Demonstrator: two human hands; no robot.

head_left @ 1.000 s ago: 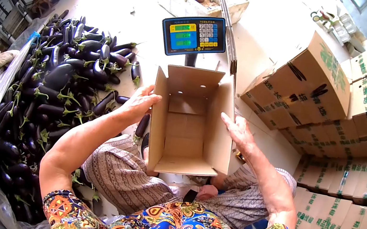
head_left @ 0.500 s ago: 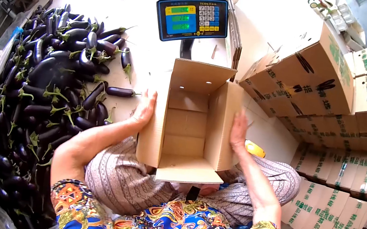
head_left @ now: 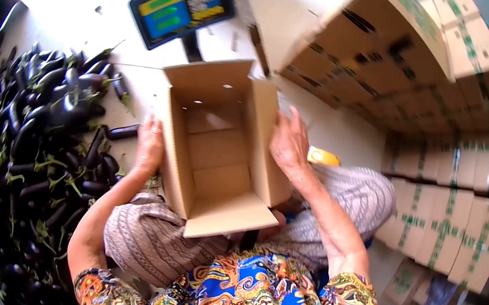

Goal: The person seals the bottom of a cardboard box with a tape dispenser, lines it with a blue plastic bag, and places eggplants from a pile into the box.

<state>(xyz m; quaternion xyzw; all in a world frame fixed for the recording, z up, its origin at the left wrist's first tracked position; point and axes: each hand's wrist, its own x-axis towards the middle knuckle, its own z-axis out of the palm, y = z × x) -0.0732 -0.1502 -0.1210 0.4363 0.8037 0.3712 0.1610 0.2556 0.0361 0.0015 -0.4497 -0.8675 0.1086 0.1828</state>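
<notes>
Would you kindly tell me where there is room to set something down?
Bare floor shows between the eggplant heap and the scale display, and between the right hand and the stacked cartons. The open carton also looks empty. The heap crowds the left, those cartons the right.

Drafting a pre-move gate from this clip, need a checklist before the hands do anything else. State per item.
1. Carton mouth open, inside visible: ok, bare cardboard shows within.
2. Near flap folded out of the opening: ok, it slopes toward the person.
3. Hands on opposite sides of the carton: ok, left hand at its left wall, right hand at its right.
4. Firm grip: cannot tell; fingers look extended, and pressure doesn't show.
5. Carton underside closed and sound: cannot tell, hidden.
6. Scale display readable: not ok, digits blurred.
</notes>
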